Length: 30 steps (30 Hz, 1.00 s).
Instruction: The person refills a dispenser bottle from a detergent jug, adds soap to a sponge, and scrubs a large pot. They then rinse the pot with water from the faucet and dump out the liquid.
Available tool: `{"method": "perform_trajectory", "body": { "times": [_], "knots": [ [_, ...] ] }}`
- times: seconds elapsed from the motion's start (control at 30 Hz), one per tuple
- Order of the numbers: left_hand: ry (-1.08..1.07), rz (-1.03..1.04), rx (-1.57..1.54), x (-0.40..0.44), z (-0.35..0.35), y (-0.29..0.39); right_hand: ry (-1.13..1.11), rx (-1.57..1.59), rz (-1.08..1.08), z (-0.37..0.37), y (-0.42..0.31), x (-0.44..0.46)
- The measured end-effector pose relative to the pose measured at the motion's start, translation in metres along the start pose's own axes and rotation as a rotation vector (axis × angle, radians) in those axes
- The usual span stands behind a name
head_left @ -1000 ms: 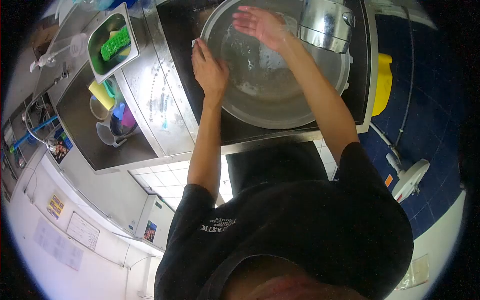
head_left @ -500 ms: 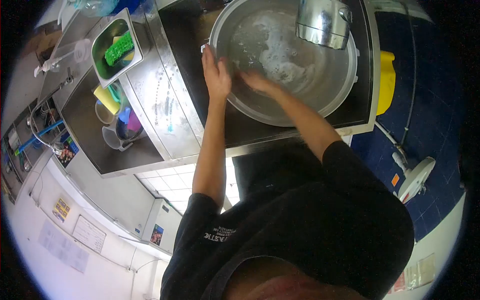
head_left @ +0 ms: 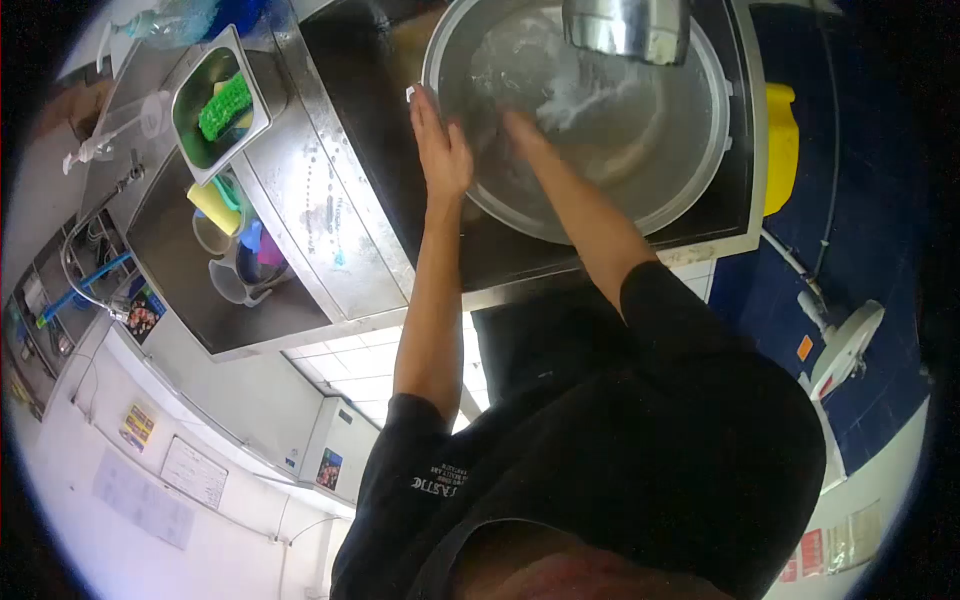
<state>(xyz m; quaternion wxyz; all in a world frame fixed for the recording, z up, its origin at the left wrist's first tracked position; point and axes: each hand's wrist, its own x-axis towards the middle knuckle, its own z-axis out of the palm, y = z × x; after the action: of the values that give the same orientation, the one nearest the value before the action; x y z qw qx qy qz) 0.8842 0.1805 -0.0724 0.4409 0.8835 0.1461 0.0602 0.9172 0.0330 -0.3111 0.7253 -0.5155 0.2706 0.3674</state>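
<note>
A large round metal pot (head_left: 640, 215) holds cloudy water with some foam. At the pot's left side is my left hand (head_left: 443, 155), its fingers along the outside and its thumb near the rim. It appears to grip the pot there, and a small white bit shows by the fingertips. Inside the pot, near the left wall, my right hand (head_left: 522, 135) is blurred and partly lost in the murky water. Whether it holds anything is hidden. A shiny metal cylindrical container (head_left: 628, 30) overlaps the far side of the pot, cut off by the top edge.
The pot stands in a dark sink basin (head_left: 400, 190). Left of it, a steel counter (head_left: 335, 215) carries a steel pan (head_left: 195, 150) with a green scrubber (head_left: 226, 106). Another sink holds plastic jugs (head_left: 235, 282) and a yellow cloth-like item (head_left: 213, 208). A yellow object (head_left: 780, 150) is at right.
My right hand has shifted right and slightly up inside the pot. The metal container appears higher in view. My left hand stays by the rim, and the view has shifted slightly.
</note>
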Motion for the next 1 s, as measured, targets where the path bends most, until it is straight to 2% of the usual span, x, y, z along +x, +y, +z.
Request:
{"method": "perform_trajectory", "body": {
  "times": [0.03,0.1,0.13,0.2,0.27,0.3,0.37,0.4,0.47,0.53,0.57,0.63,0.67,0.7,0.77,0.83,0.93,1.0],
  "knots": [
    [0.009,0.004,0.002,0.000,0.000,0.003,-0.025,0.064,0.180,0.013,-0.007,0.031],
    [-0.001,0.004,0.000,-0.004,0.001,0.005,-0.156,-0.022,0.077,0.050,-0.057,0.019],
    [0.002,-0.021,-0.026,-0.003,0.002,0.006,-0.147,-0.021,0.077,0.045,-0.069,0.010],
    [0.004,-0.043,-0.066,-0.006,0.004,0.010,-0.368,-0.395,0.085,0.023,-0.085,-0.024],
    [0.023,-0.030,0.026,-0.004,0.003,0.007,-0.305,-0.707,0.304,-0.006,-0.085,-0.066],
    [0.029,-0.024,0.023,0.001,0.003,0.009,-0.402,-1.129,0.221,-0.032,-0.071,-0.063],
    [0.040,-0.039,0.048,0.000,0.004,0.011,-0.484,-1.545,0.278,-0.092,-0.054,-0.066],
    [0.026,-0.053,0.047,-0.007,0.003,0.011,-0.473,-1.533,0.430,-0.114,-0.050,-0.072],
    [0.054,-0.030,0.085,-0.005,0.006,0.012,-0.361,-1.672,0.627,-0.114,-0.099,-0.091],
    [0.059,-0.022,0.108,-0.006,0.010,0.007,-0.194,-1.630,0.487,-0.151,-0.132,-0.067],
    [0.056,-0.024,0.140,-0.011,0.011,0.005,-0.109,-1.714,0.302,-0.159,-0.147,-0.057],
    [0.060,-0.004,0.167,-0.014,0.012,0.003,0.147,-1.720,0.060,-0.149,-0.180,-0.044],
    [0.075,0.022,0.193,-0.013,0.014,0.004,0.316,-1.647,0.005,-0.129,-0.188,-0.034],
    [0.068,0.027,0.187,-0.012,0.014,0.005,0.454,-1.699,-0.222,-0.122,-0.178,-0.016],
    [0.044,0.066,0.475,-0.012,0.010,0.008,0.505,-1.752,-0.501,-0.098,-0.153,0.001],
    [0.028,0.082,0.519,-0.013,0.009,0.013,0.302,-1.802,-0.625,-0.053,-0.137,-0.040],
    [-0.037,0.088,0.712,-0.014,0.010,0.011,-0.062,-1.829,-0.895,-0.036,-0.082,-0.053],
    [-0.044,0.130,0.692,-0.011,0.008,0.005,-0.303,-1.807,-0.864,-0.023,-0.058,-0.079]
  ]
}}
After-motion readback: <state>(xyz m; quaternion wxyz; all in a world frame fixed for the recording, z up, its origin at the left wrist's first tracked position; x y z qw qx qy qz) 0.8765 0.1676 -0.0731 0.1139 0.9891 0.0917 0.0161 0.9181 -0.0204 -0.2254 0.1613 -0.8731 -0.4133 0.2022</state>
